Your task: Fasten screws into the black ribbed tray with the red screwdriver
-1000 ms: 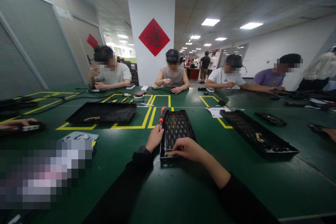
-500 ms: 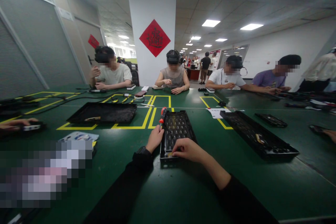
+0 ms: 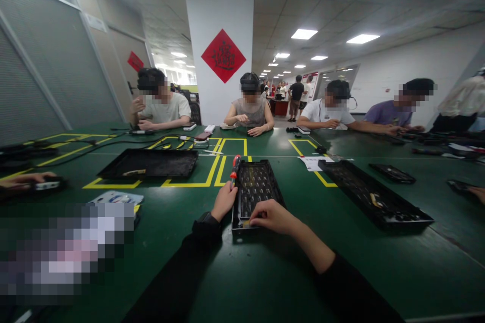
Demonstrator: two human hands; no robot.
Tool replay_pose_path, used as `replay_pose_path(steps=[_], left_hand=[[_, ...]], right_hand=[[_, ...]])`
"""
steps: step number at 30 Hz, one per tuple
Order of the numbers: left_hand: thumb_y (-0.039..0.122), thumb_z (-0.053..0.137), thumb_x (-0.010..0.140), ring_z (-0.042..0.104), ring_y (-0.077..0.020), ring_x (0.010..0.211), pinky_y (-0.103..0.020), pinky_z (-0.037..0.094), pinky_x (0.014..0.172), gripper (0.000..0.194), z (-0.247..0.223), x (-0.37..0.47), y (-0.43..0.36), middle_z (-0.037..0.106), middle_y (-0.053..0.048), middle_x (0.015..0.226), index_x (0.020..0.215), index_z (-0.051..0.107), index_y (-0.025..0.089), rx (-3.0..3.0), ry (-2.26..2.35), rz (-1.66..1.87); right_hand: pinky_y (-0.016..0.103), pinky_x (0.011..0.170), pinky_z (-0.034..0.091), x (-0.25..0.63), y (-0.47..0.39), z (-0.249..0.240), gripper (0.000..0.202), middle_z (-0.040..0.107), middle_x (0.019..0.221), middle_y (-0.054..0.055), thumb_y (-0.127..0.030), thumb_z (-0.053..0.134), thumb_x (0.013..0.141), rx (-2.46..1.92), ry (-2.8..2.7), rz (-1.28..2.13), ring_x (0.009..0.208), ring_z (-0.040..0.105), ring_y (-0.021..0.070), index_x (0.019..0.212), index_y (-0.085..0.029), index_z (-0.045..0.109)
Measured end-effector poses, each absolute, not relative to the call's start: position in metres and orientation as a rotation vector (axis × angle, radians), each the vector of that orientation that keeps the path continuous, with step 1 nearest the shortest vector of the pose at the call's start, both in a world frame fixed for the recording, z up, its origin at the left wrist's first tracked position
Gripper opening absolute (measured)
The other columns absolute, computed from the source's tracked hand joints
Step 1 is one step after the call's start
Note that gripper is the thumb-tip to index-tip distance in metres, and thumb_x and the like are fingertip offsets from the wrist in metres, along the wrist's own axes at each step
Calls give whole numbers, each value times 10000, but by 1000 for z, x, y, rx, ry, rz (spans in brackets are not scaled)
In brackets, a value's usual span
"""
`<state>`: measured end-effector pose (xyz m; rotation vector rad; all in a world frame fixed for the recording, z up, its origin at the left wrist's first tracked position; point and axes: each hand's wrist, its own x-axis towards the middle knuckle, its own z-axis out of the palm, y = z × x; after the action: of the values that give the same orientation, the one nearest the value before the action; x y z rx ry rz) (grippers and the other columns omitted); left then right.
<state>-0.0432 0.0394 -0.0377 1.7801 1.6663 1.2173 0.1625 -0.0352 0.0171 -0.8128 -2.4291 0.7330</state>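
A long black casing (image 3: 259,181) with rows of small shiny pieces lies in front of me, its short end toward me. My left hand (image 3: 225,201) is closed around a screwdriver (image 3: 235,166) with a red and black handle, which points away from me along the casing's left side. My right hand (image 3: 270,214) bends over the near end of the casing, thumb and fingers pinched together. By its fingertips shows a small yellowish piece (image 3: 246,223). Whatever the pinch holds is too small to make out.
Another black casing (image 3: 151,162) lies to the left, and a long black one (image 3: 373,197) to the right. Beyond that rests a smaller black part (image 3: 393,172). A paper sheet (image 3: 312,163) and cables (image 3: 91,148) lie on the green table. Several people sit across; other people's hands appear at both sides.
Almost nothing differs. Both hands keep their places at the casing; the whole view has shifted very slightly.
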Motion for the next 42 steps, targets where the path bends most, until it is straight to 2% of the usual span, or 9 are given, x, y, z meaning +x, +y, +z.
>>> replay_pose_path(steps=[10,18,31,42], left_hand=[[241,417,804,408,-116,608,-243,297,590,183,-36,-42,39,427,35,626,641,347,193,1784,1670,1217],[245,408,803,420,-115,623,-240,294,592,160,-43,-44,44,443,31,644,660,363,191,1809,1681,1212],[253,411,805,412,-115,613,-247,283,582,173,-43,-45,44,433,32,636,654,350,193,1816,1668,1215],[243,415,803,397,-112,595,-248,276,571,174,-41,-44,42,414,38,622,649,349,195,1819,1642,1243]], right_hand=[[192,513,341,164,-34,20,259,619,746,12,-371,667,732,-840,-2390,883,574,447,77,864,-153,710],[208,593,389,164,-34,19,211,659,791,32,-325,673,734,-768,-2375,827,656,530,105,850,-152,709],[204,554,368,164,-32,16,242,630,739,30,-369,671,732,-792,-2379,732,606,495,94,824,-149,718],[191,540,351,163,-33,15,185,637,697,9,-320,676,731,-844,-2409,718,579,481,82,789,-149,717]])
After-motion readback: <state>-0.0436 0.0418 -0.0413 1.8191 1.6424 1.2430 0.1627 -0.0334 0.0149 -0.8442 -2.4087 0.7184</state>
